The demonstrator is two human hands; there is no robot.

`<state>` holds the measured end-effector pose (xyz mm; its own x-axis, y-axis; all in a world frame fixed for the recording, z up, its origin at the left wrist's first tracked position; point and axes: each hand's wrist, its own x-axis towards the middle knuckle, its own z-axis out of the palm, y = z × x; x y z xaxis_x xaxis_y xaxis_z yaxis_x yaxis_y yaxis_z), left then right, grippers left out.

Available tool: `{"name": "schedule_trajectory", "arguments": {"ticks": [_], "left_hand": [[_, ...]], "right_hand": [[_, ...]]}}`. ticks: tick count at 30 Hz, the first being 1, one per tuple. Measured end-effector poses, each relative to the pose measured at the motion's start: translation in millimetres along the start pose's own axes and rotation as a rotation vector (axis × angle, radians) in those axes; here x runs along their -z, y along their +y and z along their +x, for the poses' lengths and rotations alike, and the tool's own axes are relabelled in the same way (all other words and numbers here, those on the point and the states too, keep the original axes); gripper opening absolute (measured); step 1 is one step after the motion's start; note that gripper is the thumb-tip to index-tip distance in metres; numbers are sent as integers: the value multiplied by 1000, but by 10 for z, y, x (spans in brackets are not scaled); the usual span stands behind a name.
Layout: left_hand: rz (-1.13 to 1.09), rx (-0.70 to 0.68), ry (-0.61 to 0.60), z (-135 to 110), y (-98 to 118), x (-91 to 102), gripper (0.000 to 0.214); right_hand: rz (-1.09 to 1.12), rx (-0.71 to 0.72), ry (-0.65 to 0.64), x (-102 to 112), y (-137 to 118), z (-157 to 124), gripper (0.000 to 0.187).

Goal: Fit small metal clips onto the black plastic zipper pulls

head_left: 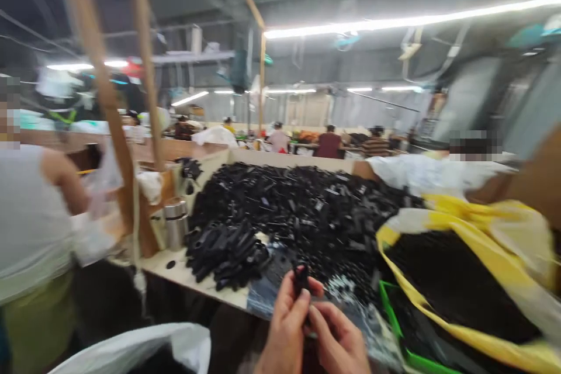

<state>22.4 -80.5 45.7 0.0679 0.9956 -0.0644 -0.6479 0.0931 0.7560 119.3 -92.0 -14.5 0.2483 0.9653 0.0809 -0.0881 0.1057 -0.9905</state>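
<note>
My left hand (pixel 286 317) is closed round a small black plastic part (pixel 300 276), which stands up between thumb and fingers. Close beside it, my right hand (pixel 336 334) pinches at the part's lower end, where the fingers hide most of it. Both hands are over the front edge of a pale worktable (pixel 239 299). Just behind them spreads a large heap of black plastic pieces (pixel 307 204). A smaller pile of black tube-like parts (pixel 228 251) lies to the left. Small pale pieces (pixel 342 287) are scattered near my right hand.
On the right, a yellow-and-white bag (pixel 403 277) with black contents sits in a green crate (pixel 390 310). A steel flask (pixel 176 223) stands at left by a wooden post (pixel 118 146). A white sack (pixel 188 342) is below. A person (pixel 33 216) stands at far left.
</note>
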Motion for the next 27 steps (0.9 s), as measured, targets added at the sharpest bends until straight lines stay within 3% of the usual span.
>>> {"name": "schedule_trajectory", "arguments": {"ticks": [4,11,20,27], "left_hand": [[86,21,49,64,47,-16,65],[121,-27,77,91,39,-8,53],[197,-8,109,142,-5,109,52],[274,-103,168,236,-24,197,53]], "right_hand": [[239,-3,-97,-62,-72,93,57],[340,36,80,-235,-30,60,57],[390,-84,71,-296,65,69,57],[451,-104,90,-401,182,125,58]]}}
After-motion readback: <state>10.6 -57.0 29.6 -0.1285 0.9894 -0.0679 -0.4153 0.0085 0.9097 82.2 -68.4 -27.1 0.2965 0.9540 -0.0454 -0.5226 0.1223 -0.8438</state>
